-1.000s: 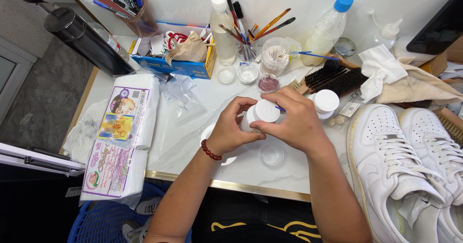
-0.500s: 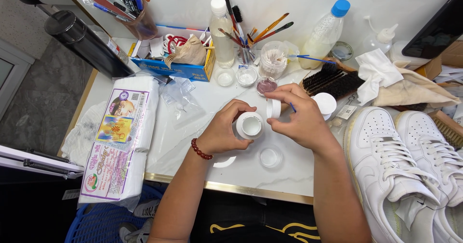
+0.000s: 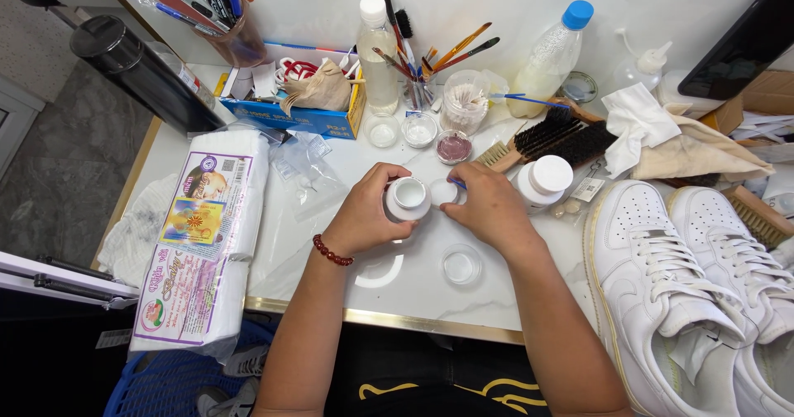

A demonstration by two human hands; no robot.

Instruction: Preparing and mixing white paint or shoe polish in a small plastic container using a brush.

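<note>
Presently, head view: left hand [image 3: 368, 214] wraps the small open white jar [image 3: 408, 198], held tipped above the white marble table [image 3: 331, 276]; right hand [image 3: 488, 210] pinches its white lid [image 3: 443, 192] just beside. Risk: tilted jar spilling contents toward the white sneakers [image 3: 686, 293].

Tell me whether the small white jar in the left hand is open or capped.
Open. The small white jar in the left hand shows its round mouth to the camera, and the right hand holds its white lid beside it.

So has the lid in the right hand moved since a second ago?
Yes. The lid has come off the small white jar and now sits beside it in the right hand, nearer the capped white bottle.
</note>
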